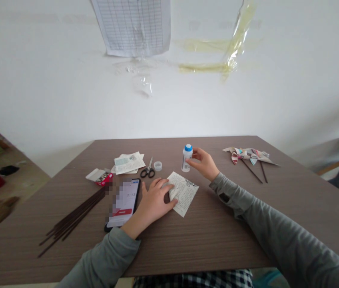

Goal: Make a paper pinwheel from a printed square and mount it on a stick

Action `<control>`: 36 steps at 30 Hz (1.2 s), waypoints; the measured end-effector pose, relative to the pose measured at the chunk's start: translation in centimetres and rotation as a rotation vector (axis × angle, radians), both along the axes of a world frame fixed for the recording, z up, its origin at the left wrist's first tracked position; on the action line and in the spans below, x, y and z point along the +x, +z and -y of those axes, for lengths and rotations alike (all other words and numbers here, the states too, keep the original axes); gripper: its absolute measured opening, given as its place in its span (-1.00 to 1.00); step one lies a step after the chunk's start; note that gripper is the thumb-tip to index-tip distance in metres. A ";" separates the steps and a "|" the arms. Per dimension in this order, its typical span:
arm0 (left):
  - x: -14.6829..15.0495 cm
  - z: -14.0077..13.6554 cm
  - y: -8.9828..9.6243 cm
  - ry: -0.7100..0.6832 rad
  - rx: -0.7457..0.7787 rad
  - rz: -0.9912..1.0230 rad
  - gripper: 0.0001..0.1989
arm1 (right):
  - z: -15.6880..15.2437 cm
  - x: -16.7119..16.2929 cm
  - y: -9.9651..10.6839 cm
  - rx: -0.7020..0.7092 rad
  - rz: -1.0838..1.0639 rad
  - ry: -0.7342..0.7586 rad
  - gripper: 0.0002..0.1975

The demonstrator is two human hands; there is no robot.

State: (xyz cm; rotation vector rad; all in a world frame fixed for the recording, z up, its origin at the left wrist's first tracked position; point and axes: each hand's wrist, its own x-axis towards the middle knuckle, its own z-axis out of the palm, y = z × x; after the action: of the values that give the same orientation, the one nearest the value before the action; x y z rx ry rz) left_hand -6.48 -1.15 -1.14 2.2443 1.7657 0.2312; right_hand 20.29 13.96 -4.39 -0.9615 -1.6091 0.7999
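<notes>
Printed paper [184, 192] under left hand [154, 202], right hand [204, 162] gripping glue bottle [187, 157]

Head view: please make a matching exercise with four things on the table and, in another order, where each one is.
Things:
1. glue bottle
2. printed paper square
3. scissors
4. thin dark sticks

Places:
A. at the left of the table, beside the phone
B. under the left hand
C. at the fingers of the right hand
D. next to the small clear cap

Pairs: 1-C, 2-B, 3-D, 4-A
</notes>
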 end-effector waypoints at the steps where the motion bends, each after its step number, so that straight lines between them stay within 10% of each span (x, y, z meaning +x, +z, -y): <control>1: 0.0 0.0 0.0 0.001 -0.001 -0.001 -0.47 | 0.3 0.5 -0.3 -0.007 0.012 -0.018 -0.50; 21: 0.1 0.1 -0.4 -0.012 -0.006 -0.008 -0.44 | 2.1 2.9 -3.4 0.055 0.023 -0.092 -0.28; 30: 0.5 0.1 -0.3 -0.006 0.003 -0.002 -0.39 | 3.4 6.2 -2.6 0.573 0.668 -0.074 -0.40; 36: 0.4 0.0 -0.4 -0.001 0.009 0.001 -0.37 | 3.8 5.6 -2.2 0.621 0.927 -0.021 -0.27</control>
State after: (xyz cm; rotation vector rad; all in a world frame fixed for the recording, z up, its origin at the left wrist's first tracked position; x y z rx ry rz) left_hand -6.05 -1.17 -1.56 2.2505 1.7669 0.2413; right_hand 25.90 10.16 -6.59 -0.9161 -2.4121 -0.2598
